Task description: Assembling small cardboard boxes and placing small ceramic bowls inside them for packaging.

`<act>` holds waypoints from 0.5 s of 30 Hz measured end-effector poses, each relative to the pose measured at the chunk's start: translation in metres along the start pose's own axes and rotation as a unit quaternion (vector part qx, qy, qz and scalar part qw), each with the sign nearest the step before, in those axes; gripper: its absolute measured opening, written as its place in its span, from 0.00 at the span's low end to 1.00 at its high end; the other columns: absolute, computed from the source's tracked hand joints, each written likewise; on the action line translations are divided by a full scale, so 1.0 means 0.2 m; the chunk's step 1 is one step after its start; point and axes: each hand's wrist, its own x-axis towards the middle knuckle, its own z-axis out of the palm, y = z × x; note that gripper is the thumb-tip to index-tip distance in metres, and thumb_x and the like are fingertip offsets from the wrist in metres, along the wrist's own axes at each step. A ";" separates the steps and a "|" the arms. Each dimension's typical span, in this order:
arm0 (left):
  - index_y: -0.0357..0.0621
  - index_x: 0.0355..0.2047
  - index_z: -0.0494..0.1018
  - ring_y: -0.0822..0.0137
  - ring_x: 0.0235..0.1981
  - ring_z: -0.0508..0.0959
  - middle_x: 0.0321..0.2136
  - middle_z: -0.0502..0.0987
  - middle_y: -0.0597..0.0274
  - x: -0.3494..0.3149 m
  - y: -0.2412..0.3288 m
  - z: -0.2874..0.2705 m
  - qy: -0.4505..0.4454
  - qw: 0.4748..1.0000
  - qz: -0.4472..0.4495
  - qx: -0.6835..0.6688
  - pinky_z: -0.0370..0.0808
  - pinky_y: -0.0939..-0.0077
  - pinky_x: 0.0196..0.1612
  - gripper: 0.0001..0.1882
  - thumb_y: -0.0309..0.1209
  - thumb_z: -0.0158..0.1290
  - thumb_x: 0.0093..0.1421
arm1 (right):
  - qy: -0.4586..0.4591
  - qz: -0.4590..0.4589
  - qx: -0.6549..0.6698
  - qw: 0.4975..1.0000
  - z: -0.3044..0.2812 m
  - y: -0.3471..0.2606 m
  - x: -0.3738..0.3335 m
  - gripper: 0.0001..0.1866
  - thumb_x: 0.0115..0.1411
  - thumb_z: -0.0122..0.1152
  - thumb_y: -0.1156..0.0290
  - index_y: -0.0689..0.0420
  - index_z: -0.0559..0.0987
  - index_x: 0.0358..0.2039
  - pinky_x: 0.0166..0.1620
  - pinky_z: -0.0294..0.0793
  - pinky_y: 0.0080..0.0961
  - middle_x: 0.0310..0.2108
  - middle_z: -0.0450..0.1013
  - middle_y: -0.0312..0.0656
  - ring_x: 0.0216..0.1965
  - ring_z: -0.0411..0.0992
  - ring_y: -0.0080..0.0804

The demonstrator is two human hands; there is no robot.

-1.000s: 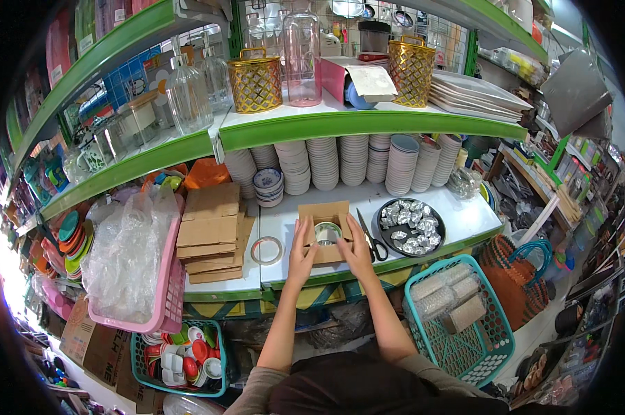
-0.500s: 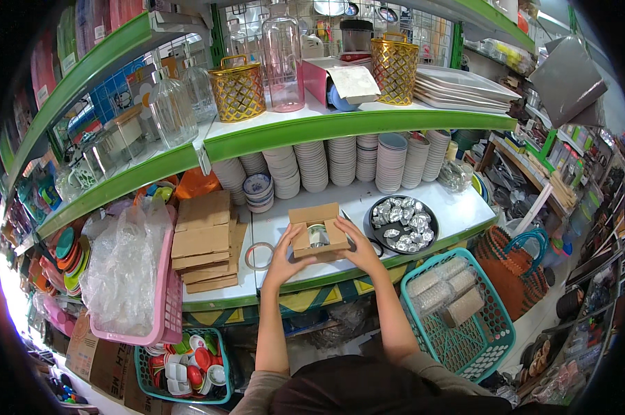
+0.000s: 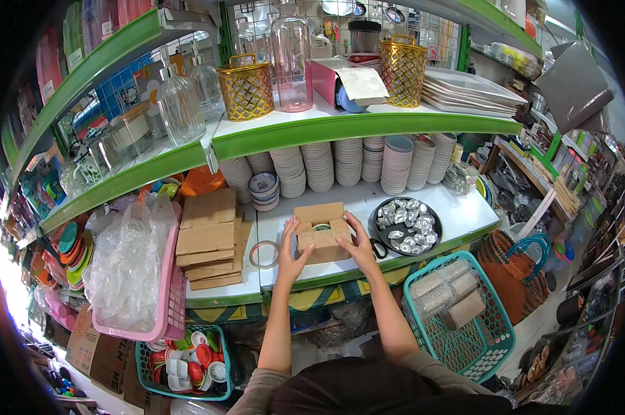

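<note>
A small brown cardboard box point(image 3: 323, 250) stands on the white shelf top between my two hands, its far flap raised. Through its partly covered top, a bit of a round, pale greenish item point(image 3: 321, 227) shows; its kind is hidden. My left hand point(image 3: 292, 260) presses the box's left side, with the thumb on the near face. On the opposite side my right hand point(image 3: 360, 250) grips it the same way. A roll of tape point(image 3: 263, 254) lies left of the box. Black scissor handles point(image 3: 379, 249) show just right of my right hand.
Flattened cardboard boxes point(image 3: 206, 235) lie left, beside a pink basket point(image 3: 175, 283) of bubble wrap. A round black tray point(image 3: 433, 238) of foil-like silver pieces sits right. Stacked bowls point(image 3: 317, 168) line the back under a green-edged shelf point(image 3: 368, 126). A teal basket point(image 3: 507, 328) holds wrapped packages.
The box has been tipped so that its near face shows more, and a flap now covers much of the item inside. Both my thumbs have moved onto that face. The view has shifted slightly.
</note>
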 end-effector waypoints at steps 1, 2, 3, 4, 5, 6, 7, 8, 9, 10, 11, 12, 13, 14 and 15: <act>0.44 0.60 0.60 0.54 0.67 0.50 0.63 0.57 0.52 0.00 0.01 0.00 0.001 1.000 0.000 0.000 0.50 0.62 0.65 0.34 0.29 0.59 0.52 | 0.002 0.018 0.047 0.999 0.01 0.00 0.00 0.41 0.51 0.67 0.69 0.53 0.57 0.64 0.60 0.58 0.32 0.63 0.55 0.43 0.63 0.55 0.37; 0.44 0.61 0.58 0.54 0.67 0.47 0.64 0.55 0.52 0.00 0.00 0.00 -0.005 1.000 -0.014 -0.007 0.49 0.61 0.66 0.36 0.29 0.59 0.52 | 0.002 0.035 0.095 0.995 0.01 0.00 0.00 0.43 0.52 0.66 0.70 0.53 0.55 0.65 0.61 0.57 0.34 0.63 0.55 0.45 0.63 0.54 0.37; 0.44 0.62 0.56 0.54 0.68 0.43 0.65 0.53 0.52 0.00 0.00 0.00 -0.012 0.999 -0.027 -0.015 0.48 0.61 0.66 0.38 0.29 0.59 0.53 | 0.001 0.035 0.095 0.995 0.01 0.00 0.00 0.43 0.52 0.66 0.70 0.53 0.55 0.65 0.61 0.57 0.34 0.63 0.55 0.45 0.63 0.54 0.37; 0.44 0.62 0.56 0.54 0.68 0.43 0.65 0.53 0.52 0.00 0.00 0.00 -0.011 0.999 -0.027 -0.015 0.48 0.61 0.66 0.38 0.29 0.59 0.53 | -0.002 0.031 0.095 0.995 0.01 0.00 0.01 0.44 0.51 0.66 0.71 0.53 0.53 0.66 0.62 0.55 0.33 0.64 0.53 0.46 0.64 0.53 0.38; 0.45 0.63 0.55 0.53 0.69 0.42 0.65 0.53 0.52 0.00 -0.01 0.00 -0.018 0.998 -0.038 -0.042 0.47 0.60 0.66 0.38 0.29 0.59 0.53 | -0.005 0.027 0.095 0.995 0.02 -0.01 0.01 0.45 0.51 0.65 0.72 0.54 0.51 0.67 0.63 0.53 0.33 0.65 0.52 0.47 0.65 0.52 0.40; 0.45 0.63 0.54 0.53 0.69 0.40 0.65 0.53 0.53 -0.01 -0.02 -0.01 -0.026 0.996 -0.048 -0.068 0.47 0.60 0.66 0.39 0.30 0.59 0.53 | -0.007 0.027 0.095 0.995 0.02 -0.01 0.01 0.45 0.51 0.65 0.72 0.54 0.51 0.67 0.63 0.53 0.33 0.65 0.52 0.47 0.65 0.52 0.40; 0.45 0.63 0.54 0.53 0.69 0.40 0.65 0.53 0.53 -0.01 -0.03 -0.01 -0.025 0.996 -0.049 -0.068 0.47 0.60 0.66 0.39 0.30 0.59 0.53 | 0.002 0.034 0.086 0.996 0.02 -0.02 0.00 0.45 0.51 0.65 0.72 0.53 0.51 0.67 0.62 0.53 0.32 0.64 0.53 0.46 0.64 0.52 0.39; 0.45 0.63 0.55 0.53 0.68 0.42 0.64 0.54 0.53 -0.02 -0.02 -0.01 -0.016 0.997 -0.050 -0.060 0.47 0.60 0.66 0.38 0.30 0.59 0.53 | 0.012 0.040 0.077 0.996 0.03 -0.03 0.00 0.45 0.52 0.64 0.71 0.52 0.52 0.67 0.62 0.53 0.32 0.64 0.53 0.46 0.64 0.52 0.39; 0.45 0.62 0.56 0.53 0.68 0.44 0.64 0.55 0.53 -0.02 -0.01 -0.01 -0.006 0.997 -0.052 -0.052 0.47 0.60 0.66 0.38 0.30 0.59 0.53 | 0.011 0.041 0.077 0.996 0.03 -0.05 0.00 0.45 0.52 0.64 0.71 0.52 0.52 0.67 0.62 0.53 0.32 0.64 0.53 0.46 0.64 0.52 0.39; 0.45 0.62 0.56 0.53 0.68 0.44 0.64 0.55 0.53 -0.03 0.00 -0.01 -0.005 0.997 -0.053 -0.051 0.47 0.60 0.66 0.38 0.30 0.59 0.53 | 0.011 0.039 0.080 0.996 0.03 -0.06 0.00 0.42 0.52 0.64 0.70 0.53 0.55 0.65 0.62 0.53 0.31 0.62 0.55 0.44 0.63 0.54 0.38; 0.44 0.60 0.58 0.54 0.67 0.49 0.62 0.57 0.53 -0.03 0.00 0.01 0.000 0.998 -0.039 -0.049 0.49 0.61 0.65 0.35 0.30 0.59 0.54 | 0.013 0.036 0.082 0.996 0.03 -0.06 0.00 0.39 0.53 0.64 0.70 0.53 0.58 0.64 0.62 0.53 0.31 0.61 0.57 0.43 0.62 0.55 0.37; 0.42 0.58 0.60 0.54 0.65 0.54 0.60 0.59 0.53 -0.03 0.00 0.02 0.005 0.999 -0.026 -0.048 0.50 0.62 0.65 0.32 0.31 0.58 0.54 | 0.014 0.036 0.082 0.996 0.01 -0.04 0.00 0.39 0.53 0.64 0.70 0.53 0.58 0.64 0.62 0.53 0.31 0.61 0.57 0.43 0.62 0.55 0.37; 0.42 0.58 0.60 0.54 0.65 0.54 0.60 0.59 0.53 -0.03 0.00 0.03 0.004 0.998 -0.026 -0.049 0.50 0.62 0.65 0.32 0.31 0.58 0.54 | 0.007 0.014 0.046 0.999 0.00 -0.02 0.00 0.33 0.53 0.63 0.69 0.54 0.64 0.60 0.62 0.53 0.31 0.59 0.59 0.42 0.62 0.55 0.37; 0.43 0.56 0.62 0.54 0.65 0.54 0.59 0.60 0.53 -0.03 -0.01 0.02 0.002 0.999 -0.026 -0.030 0.51 0.63 0.65 0.29 0.31 0.57 0.55 | -0.001 -0.008 0.012 1.000 0.00 -0.01 0.01 0.27 0.54 0.61 0.68 0.55 0.69 0.56 0.62 0.52 0.32 0.58 0.60 0.41 0.61 0.56 0.37; 0.43 0.53 0.64 0.55 0.64 0.55 0.58 0.61 0.53 -0.03 -0.03 0.02 -0.001 1.000 -0.026 -0.010 0.52 0.63 0.65 0.25 0.31 0.57 0.55 | -0.003 -0.008 0.013 1.000 0.00 -0.01 0.01 0.27 0.54 0.61 0.68 0.55 0.69 0.56 0.62 0.52 0.32 0.58 0.60 0.41 0.61 0.56 0.37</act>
